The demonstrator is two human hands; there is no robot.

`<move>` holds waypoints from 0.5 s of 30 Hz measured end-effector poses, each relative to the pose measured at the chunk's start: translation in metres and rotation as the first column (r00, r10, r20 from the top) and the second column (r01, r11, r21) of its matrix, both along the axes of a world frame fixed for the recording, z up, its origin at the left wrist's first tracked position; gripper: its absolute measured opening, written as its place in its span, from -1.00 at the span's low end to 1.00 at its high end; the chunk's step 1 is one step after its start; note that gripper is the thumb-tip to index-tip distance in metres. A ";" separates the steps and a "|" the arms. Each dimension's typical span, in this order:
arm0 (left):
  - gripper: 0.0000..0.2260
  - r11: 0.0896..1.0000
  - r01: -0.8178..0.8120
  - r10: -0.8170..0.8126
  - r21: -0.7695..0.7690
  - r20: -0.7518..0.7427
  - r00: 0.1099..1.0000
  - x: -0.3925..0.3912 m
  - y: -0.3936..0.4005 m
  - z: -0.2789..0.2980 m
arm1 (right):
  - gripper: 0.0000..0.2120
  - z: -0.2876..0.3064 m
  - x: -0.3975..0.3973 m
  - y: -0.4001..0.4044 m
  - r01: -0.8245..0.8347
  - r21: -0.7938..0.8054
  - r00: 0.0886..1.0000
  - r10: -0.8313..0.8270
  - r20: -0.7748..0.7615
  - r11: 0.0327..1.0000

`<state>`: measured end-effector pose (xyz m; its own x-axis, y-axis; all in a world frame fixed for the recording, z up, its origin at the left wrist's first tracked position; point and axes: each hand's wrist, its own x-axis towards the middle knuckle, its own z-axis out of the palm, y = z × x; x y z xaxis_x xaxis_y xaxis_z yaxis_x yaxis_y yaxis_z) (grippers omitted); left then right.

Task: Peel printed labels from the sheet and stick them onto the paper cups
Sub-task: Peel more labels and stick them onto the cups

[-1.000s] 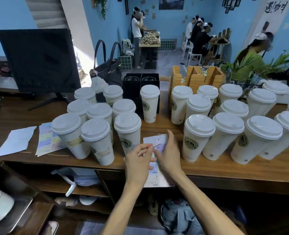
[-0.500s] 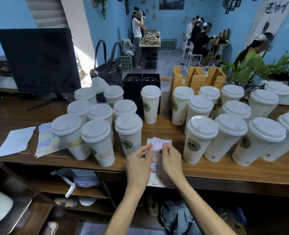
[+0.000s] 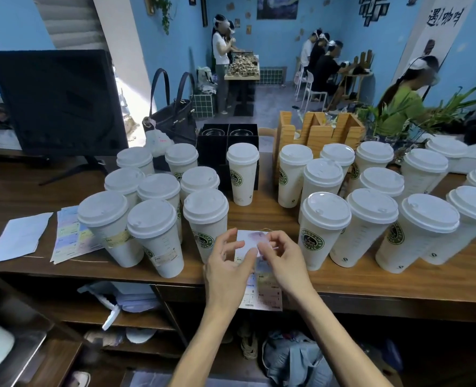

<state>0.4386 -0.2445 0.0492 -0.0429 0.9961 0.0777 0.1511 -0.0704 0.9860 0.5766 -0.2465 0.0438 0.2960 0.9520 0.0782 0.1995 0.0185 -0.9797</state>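
Label (image 3: pixel 253 239) pinched by both hands' fingers (image 3: pixel 248 256) above the sheet (image 3: pixel 262 291); lidded cups (image 3: pixel 324 230) (contents hidden) flank them.

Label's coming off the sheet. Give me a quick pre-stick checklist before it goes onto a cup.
1. Peeled label held: ok, pinched between left hand and right hand.
2. Label flat, not folded onto itself: cannot tell, motion blur.
3. Label sheet stays put: not ok, it overhangs the wooden counter edge.
4. Unlabelled cup within reach: ok, lidded paper cup stands just right of the hands.
5. Cup lid seated: ok.
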 end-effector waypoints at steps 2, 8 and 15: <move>-0.64 1.000 0.002 0.000 0.019 -0.063 0.998 -0.002 0.002 0.003 | -0.88 0.003 0.005 -0.006 -0.078 -0.004 0.983 0.077 0.167 0.997; -0.94 0.999 -0.025 0.026 0.020 -0.076 0.997 0.002 0.000 0.011 | -0.98 0.010 0.016 -0.012 -0.145 -0.044 0.985 0.148 0.090 0.989; -0.95 0.998 -0.062 0.062 0.000 -0.006 0.998 0.013 -0.016 0.014 | -0.93 0.008 0.014 -0.018 0.005 -0.022 0.963 -0.011 -0.268 1.000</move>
